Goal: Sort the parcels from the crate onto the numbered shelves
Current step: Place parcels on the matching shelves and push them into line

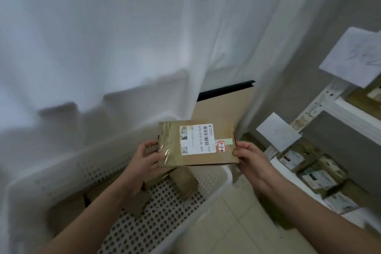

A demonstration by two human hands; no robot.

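Observation:
A flat brown cardboard parcel (pixel 206 158) with a white shipping label and a red-outlined tag reading 3-2-4 is held level above the white perforated crate (pixel 208 198). My left hand (pixel 147 155) grips its left edge, and my right hand (pixel 248 155) grips its right edge. More brown parcels (pixel 184 182) lie in the crate beneath. White shelves (pixel 338 109) stand at the right, with paper number signs (pixel 277 131) hanging from them.
Several labelled parcels (pixel 315 175) lie on a lower shelf at the right. A white curtain (pixel 123 37) hangs behind the crate, and a tan board (pixel 224 107) with a dark top edge leans behind it. Pale floor tiles (pixel 233 222) show between crate and shelves.

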